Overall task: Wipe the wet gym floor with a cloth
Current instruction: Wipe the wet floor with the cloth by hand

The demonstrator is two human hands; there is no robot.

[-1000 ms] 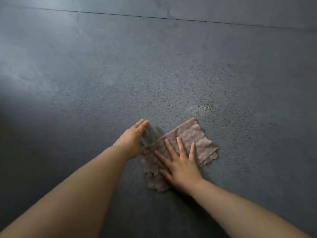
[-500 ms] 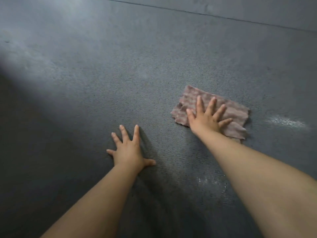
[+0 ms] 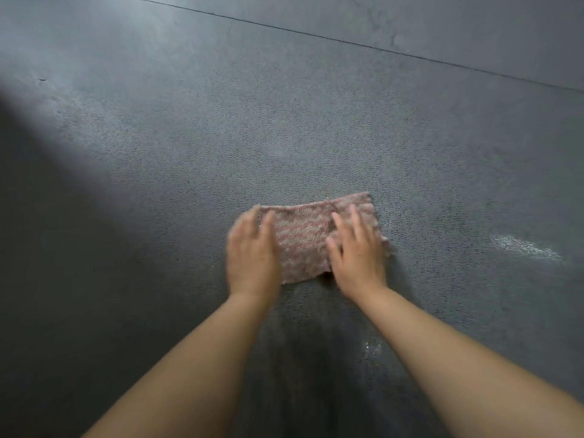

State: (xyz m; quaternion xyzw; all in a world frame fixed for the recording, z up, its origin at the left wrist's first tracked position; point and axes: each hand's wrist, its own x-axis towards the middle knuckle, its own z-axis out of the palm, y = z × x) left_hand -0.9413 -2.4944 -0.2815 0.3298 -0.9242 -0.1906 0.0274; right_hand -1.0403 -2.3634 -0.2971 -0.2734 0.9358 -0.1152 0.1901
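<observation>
Gym-type room, dark grey pebble-textured rubber floor (image 3: pixel 284 128) filling the view, straight seam line (image 3: pixel 347 42) between floor sheets, pale wet patch (image 3: pixel 524 248) glistening at right

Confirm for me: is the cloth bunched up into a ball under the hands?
No: the cloth lies spread flat on the floor, left hand and right hand at its ends.

I count one cloth (image 3: pixel 301 240), pink-and-pale striped, lying flat on the floor (image 3: pixel 189 153). I count two hands on it: one left hand (image 3: pixel 252 257) at its left edge and one right hand (image 3: pixel 357 254) on its right part. I count two pale wet patches, one (image 3: pixel 526 248) right of the cloth and one (image 3: pixel 371 347) nearer.
</observation>
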